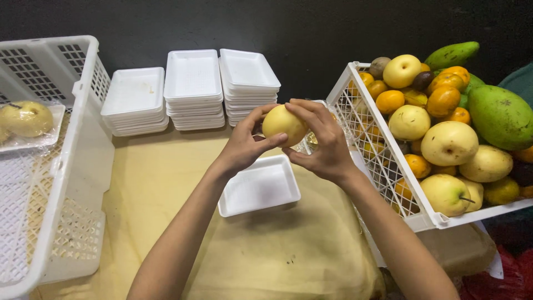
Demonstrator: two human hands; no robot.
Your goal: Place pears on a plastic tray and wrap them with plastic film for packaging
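A: Nearest the camera, what is on the table?

B: A tan cloth (166, 183) covers it, and a single white foam tray (259, 186) lies on the cloth, just below the person's hands.

A: And the hands?

B: Both are wrapped around a round yellow pear (282, 123), held in the air above the tray. The left hand (244, 145) cups it from the left with the thumb across the lower front; the right hand (322, 141) has fingers curled over the top and right side.

A: How would the pear handle?

B: It looks firm and smooth-skinned, fairly heavy for its size, and likely to bruise if pinched. A broad, cupped hold around its widest part, as the person has now, seems the safest.

A: What lies further off?

B: At the right, a tilted white crate (383, 161) heaped with pears, oranges and green mangoes. At the left, another white crate (83, 139) holding a wrapped pear on a tray (25, 119). At the back, three stacks of empty trays (193, 89) against a dark wall.
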